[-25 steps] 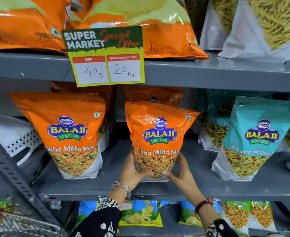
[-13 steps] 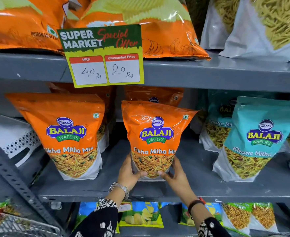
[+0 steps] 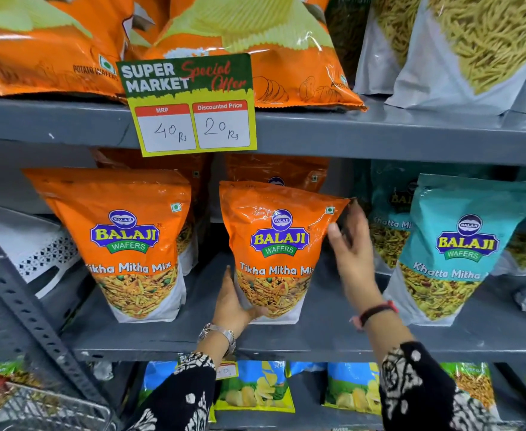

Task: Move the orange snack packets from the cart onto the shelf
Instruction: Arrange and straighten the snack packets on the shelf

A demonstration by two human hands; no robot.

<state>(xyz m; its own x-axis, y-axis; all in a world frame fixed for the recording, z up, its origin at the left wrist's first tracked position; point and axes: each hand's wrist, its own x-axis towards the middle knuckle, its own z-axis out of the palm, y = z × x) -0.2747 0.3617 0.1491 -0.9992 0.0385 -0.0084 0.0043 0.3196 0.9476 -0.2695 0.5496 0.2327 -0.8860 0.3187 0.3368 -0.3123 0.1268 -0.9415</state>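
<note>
An orange snack packet [image 3: 281, 244] stood upright on the grey shelf [image 3: 333, 334], near the middle of its front edge. The left hand [image 3: 233, 306] cupped its lower left corner; the right hand [image 3: 350, 244], fingers spread, lay at its upper right edge. A second orange packet [image 3: 125, 241] stood toward the shelf's left end, a teal packet [image 3: 460, 244] toward its right. A price tag [image 3: 190, 104] hung from the upper shelf's front edge.
</note>
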